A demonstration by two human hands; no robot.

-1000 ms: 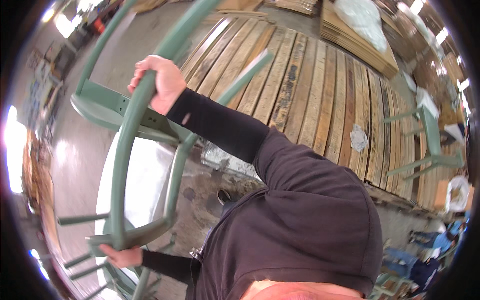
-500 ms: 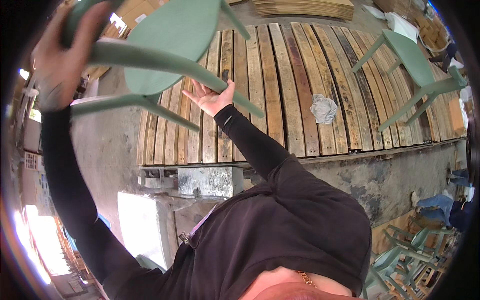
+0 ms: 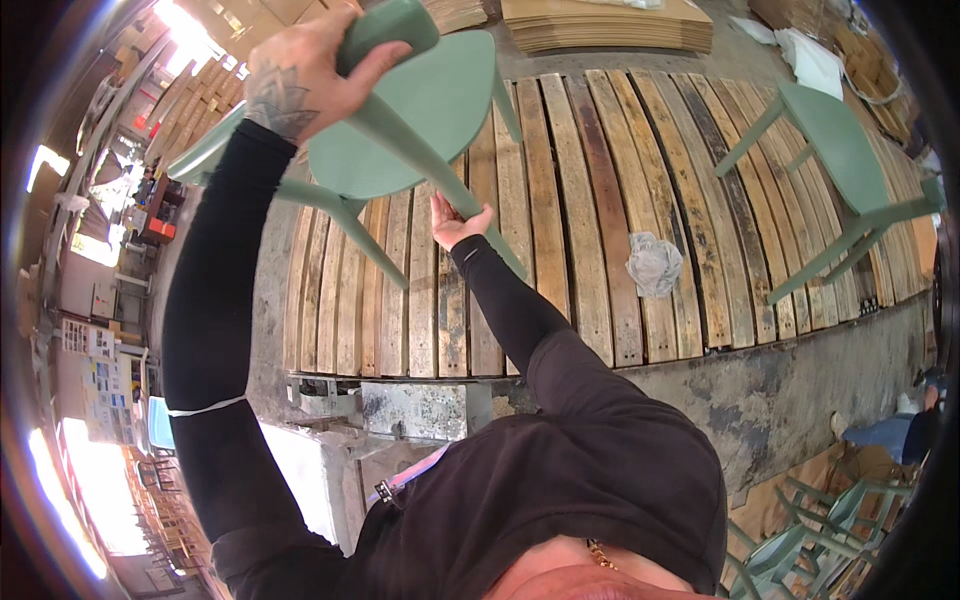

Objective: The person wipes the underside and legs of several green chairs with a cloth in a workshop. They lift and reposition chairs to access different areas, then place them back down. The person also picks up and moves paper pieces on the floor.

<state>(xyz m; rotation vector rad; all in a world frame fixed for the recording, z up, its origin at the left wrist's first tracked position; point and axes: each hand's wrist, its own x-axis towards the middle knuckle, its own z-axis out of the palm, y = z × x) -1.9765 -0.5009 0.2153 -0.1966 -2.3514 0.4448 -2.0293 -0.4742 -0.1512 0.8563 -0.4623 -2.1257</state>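
Note:
A green chair [image 3: 400,130] with a rounded seat is held up over the slatted wooden platform [image 3: 550,290] by both my hands. My left hand [image 3: 310,75] is closed around its backrest, thumb in front, at the upper left. Lower down, my right hand [image 3: 460,222] cups one of the chair's legs from below, its fingers passing partly behind the leg. A crumpled grey cloth [image 3: 654,265] lies on the slats to the right of my right hand.
Another green chair [image 3: 835,150] stands at the platform's right end. Flat cardboard [image 3: 605,25] is stacked beyond the far edge. More green chairs [image 3: 790,550] are at the lower right, near a person's legs [image 3: 875,437]. A worn metal box [image 3: 425,410] sits below the platform's near edge.
My left hand and the chair's backrest have swung to the right, away from the left rim. The right hand stays at the leg. The whole view has shifted a little.

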